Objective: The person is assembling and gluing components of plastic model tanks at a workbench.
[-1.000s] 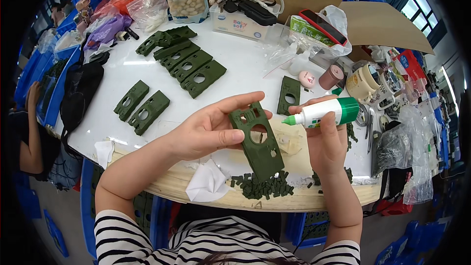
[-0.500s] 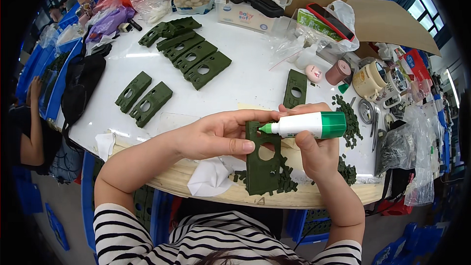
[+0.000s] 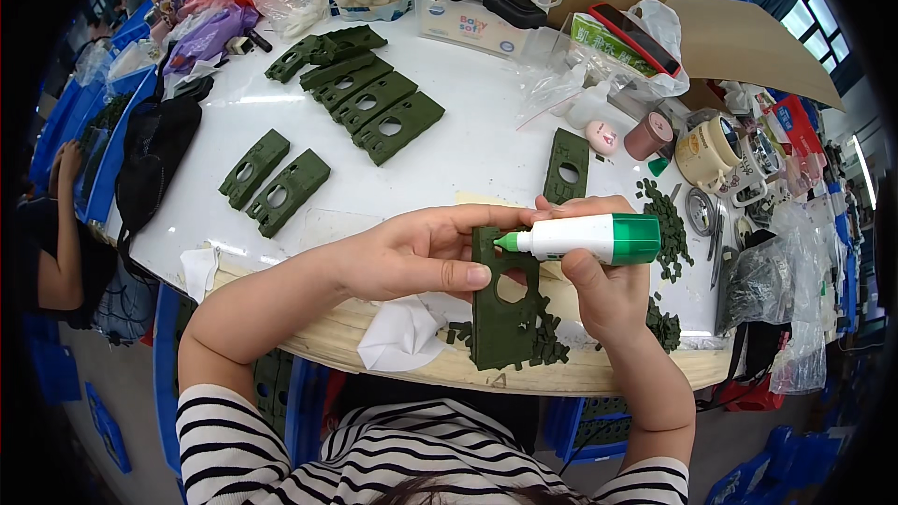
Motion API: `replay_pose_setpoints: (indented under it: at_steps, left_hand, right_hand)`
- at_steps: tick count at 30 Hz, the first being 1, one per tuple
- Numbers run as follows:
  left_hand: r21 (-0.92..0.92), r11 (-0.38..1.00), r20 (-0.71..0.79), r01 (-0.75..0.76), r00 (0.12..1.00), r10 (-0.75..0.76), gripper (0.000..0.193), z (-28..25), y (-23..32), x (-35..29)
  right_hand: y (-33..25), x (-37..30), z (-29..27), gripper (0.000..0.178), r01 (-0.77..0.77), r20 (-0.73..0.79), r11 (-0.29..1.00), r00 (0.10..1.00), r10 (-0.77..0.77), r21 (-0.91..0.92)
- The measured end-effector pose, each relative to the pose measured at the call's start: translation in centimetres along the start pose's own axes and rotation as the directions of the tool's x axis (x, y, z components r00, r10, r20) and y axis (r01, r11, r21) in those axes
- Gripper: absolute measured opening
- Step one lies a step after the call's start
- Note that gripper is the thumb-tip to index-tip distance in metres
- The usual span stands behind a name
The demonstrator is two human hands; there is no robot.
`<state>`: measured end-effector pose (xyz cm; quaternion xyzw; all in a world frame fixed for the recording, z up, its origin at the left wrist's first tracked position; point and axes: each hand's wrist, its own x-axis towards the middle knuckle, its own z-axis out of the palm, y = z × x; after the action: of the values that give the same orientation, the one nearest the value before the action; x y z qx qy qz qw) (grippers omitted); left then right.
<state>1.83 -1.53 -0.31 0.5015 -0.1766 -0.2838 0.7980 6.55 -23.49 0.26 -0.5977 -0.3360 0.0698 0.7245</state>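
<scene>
Dark green, the round-holed moulded plate (image 3: 503,332) is pinched in my left hand (image 3: 421,254) above the table's wooden near edge (image 3: 332,332). My right hand (image 3: 608,292) grips a white nozzle bottle (image 3: 575,239), its light-green tip (image 3: 506,242) over the plate's far end.

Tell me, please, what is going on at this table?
The wearer's left grip holds a dark green part above the near side of the white table. The right grip holds a white-and-green bottle on its side, with its green tip at the part's far end; whether it touches cannot be told. Similar green parts lie farther back, and small green pieces lie near the front edge.
</scene>
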Motion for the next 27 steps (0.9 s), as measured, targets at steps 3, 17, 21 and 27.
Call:
replay_pose_setpoints:
  at_steps: [3, 17, 21, 27]
  left_hand:
    - [-0.017, 1.000, 0.001, -0.008, 1.000, 0.008, 0.058, 0.03, 0.00, -0.06]
    - [0.005, 1.000, -0.004, 0.009, 1.000, -0.009, 0.059, -0.08, 0.07, -0.09]
    - [-0.026, 1.000, 0.018, -0.012, 1.000, 0.012, 0.059, -0.04, 0.07, -0.01]
    - [-0.093, 0.996, -0.012, -0.006, 1.000, 0.005, 0.059, -0.17, -0.29, -0.07]
  right_hand:
    - [-0.36, -0.11, 0.09, 0.036, -0.051, -0.007, 0.999, 0.999, 0.051, 0.019]
    - [-0.25, 0.12, 0.19, 0.026, -0.002, -0.012, 1.000, 1.000, 0.001, -0.015]
    - [-0.18, -0.02, 0.24, 0.027, -0.015, -0.042, 0.998, 0.999, 0.018, 0.062]
    - [0.15, 0.18, -0.10, 0.028, 0.004, 0.037, 0.997, 0.999, -0.007, 0.071]
